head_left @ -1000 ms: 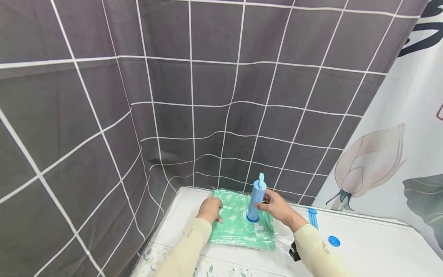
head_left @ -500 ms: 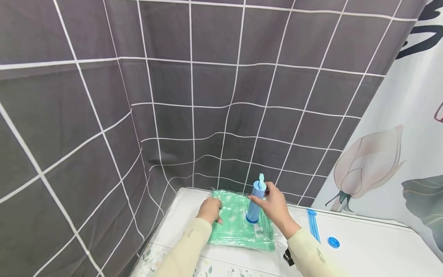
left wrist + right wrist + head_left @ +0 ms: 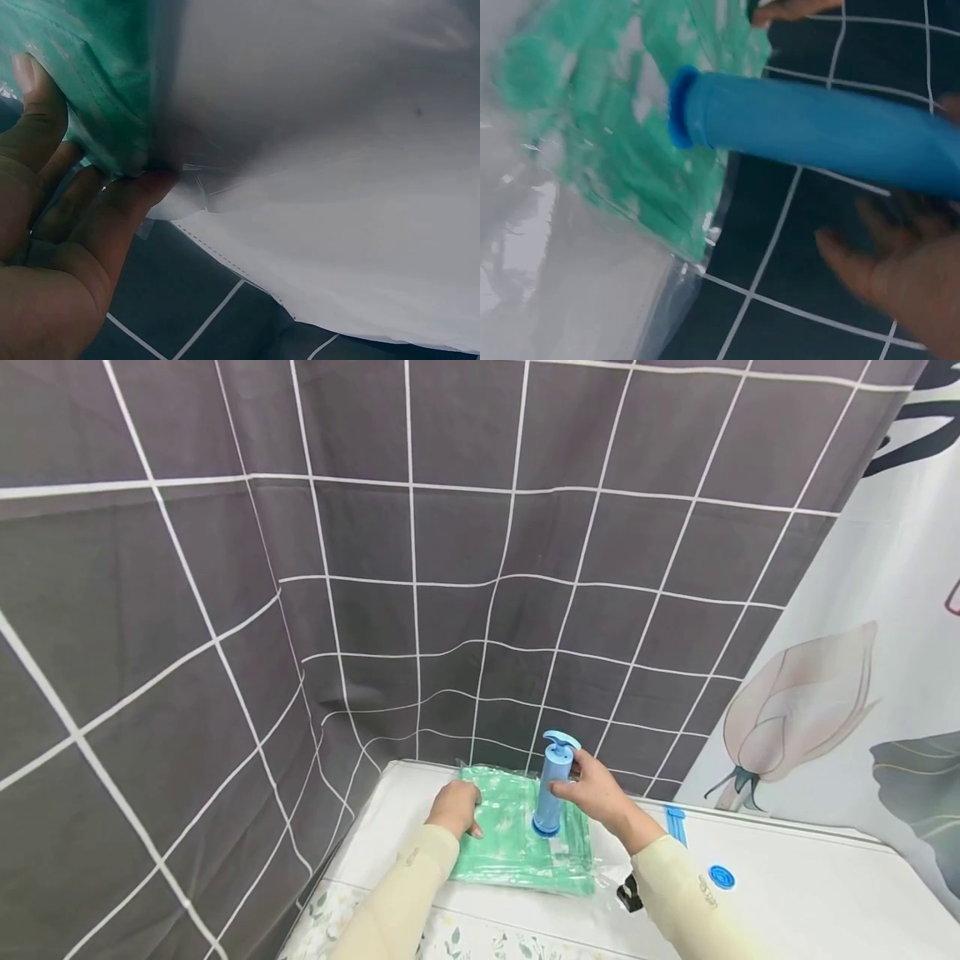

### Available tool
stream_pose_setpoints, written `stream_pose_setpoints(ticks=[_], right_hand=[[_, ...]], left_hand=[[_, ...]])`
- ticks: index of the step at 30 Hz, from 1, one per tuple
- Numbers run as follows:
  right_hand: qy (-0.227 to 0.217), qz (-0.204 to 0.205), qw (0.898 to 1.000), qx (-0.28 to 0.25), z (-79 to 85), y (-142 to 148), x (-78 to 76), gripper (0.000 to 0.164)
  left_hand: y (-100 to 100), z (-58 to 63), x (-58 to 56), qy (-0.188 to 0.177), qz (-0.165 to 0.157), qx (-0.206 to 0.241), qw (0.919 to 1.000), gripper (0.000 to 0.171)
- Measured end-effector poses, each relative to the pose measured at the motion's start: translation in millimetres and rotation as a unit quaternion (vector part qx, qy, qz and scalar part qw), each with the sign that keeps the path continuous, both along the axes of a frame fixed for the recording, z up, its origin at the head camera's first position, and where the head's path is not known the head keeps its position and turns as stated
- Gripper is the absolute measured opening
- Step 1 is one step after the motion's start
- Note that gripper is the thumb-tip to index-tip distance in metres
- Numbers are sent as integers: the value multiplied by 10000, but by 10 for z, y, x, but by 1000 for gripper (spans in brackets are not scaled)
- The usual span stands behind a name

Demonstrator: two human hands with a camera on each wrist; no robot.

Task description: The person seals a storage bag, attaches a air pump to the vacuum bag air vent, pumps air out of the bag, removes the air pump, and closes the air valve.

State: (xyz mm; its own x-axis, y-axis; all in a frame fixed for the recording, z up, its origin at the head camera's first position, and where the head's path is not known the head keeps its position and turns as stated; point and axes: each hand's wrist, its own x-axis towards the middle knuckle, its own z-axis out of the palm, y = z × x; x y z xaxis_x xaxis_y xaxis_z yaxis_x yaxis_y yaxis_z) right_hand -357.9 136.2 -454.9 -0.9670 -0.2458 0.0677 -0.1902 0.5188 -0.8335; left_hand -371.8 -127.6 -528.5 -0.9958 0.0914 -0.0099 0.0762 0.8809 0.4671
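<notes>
A green-filled clear plastic storage bag [image 3: 502,856] lies flat on the white surface. At its left edge, my left hand [image 3: 454,812] grips it; the left wrist view shows the thumb [image 3: 28,79] on the green filling and the other fingers around the bag's edge. Near the bag's right side stands a blue hand pump [image 3: 552,781], its base against the bag. My right hand [image 3: 602,795] holds the cylinder from the right, below the T-shaped handle [image 3: 562,741]. In the blurred right wrist view, one finger [image 3: 844,255] hangs apart from the pump.
A blue slider strip [image 3: 676,824] and a round blue cap [image 3: 722,877] lie right of the bag. A black object [image 3: 628,893] shows beside the right sleeve. A dark gridded curtain [image 3: 465,543] rises behind and along the left. Floral cloth [image 3: 465,935] lines the front.
The pump's handle was seen end-on and now shows broadside, so the pump has turned. My right thumb reached across the cylinder and has drawn back right. The left hand stays put.
</notes>
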Motion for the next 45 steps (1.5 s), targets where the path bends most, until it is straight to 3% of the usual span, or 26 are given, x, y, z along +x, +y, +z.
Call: stream_pose_setpoints(ticks=[4, 7, 12, 13, 14, 17, 19, 20, 22, 27, 31, 35, 40, 45], right_hand=[[302, -580, 9970, 407, -82, -29, 36, 85], [460, -865, 9939, 502, -108, -32, 53, 78], [377, -604, 9974, 135, -112, -12, 50, 66], [333, -497, 9982, 16, -121, -10, 41, 65], [290, -404, 9987, -109, -134, -12, 36, 64], [303, -224, 9987, -331, -188, -33, 27, 73], [447, -279, 9983, -252, -226, -62, 28, 82], [533, -338, 9978, -183, -236, -80, 33, 88], [698, -523, 9962, 64, -248, -111, 42, 95], [847, -887, 9915, 427, -229, -141, 67, 81], [562, -522, 9971, -19, -217, -107, 63, 76], [248, -109, 9976, -634, -220, -92, 51, 88], [377, -486, 9975, -348, -254, -136, 30, 98], [655, -915, 9935, 159, -276, -153, 39, 71]], left_hand=[[8, -17, 13, -85, 29, 80, 9999, 72], [15, -29, 15, -82, 9, 74, 9999, 72], [11, 2, 16, -46, -1, -49, 10000, 74], [-30, -112, -44, 92, -67, -117, 9999, 77], [-34, -101, -45, 102, -64, -149, 9998, 77], [-47, -78, -47, 156, -75, -224, 9996, 77], [-51, -76, -52, 158, -69, -205, 9996, 78], [-14, 45, 5, 28, 3, -152, 9999, 75], [-8, 27, -5, 14, 25, -119, 9999, 75], [4, 10, 1, -24, 51, 33, 10000, 72], [-10, 8, -6, -48, 78, 21, 10000, 72], [-33, 13, -26, 28, 63, -147, 9999, 73], [-23, 29, -2, -80, 79, -18, 9999, 71], [10, 41, 31, -99, 92, 94, 9999, 71]])
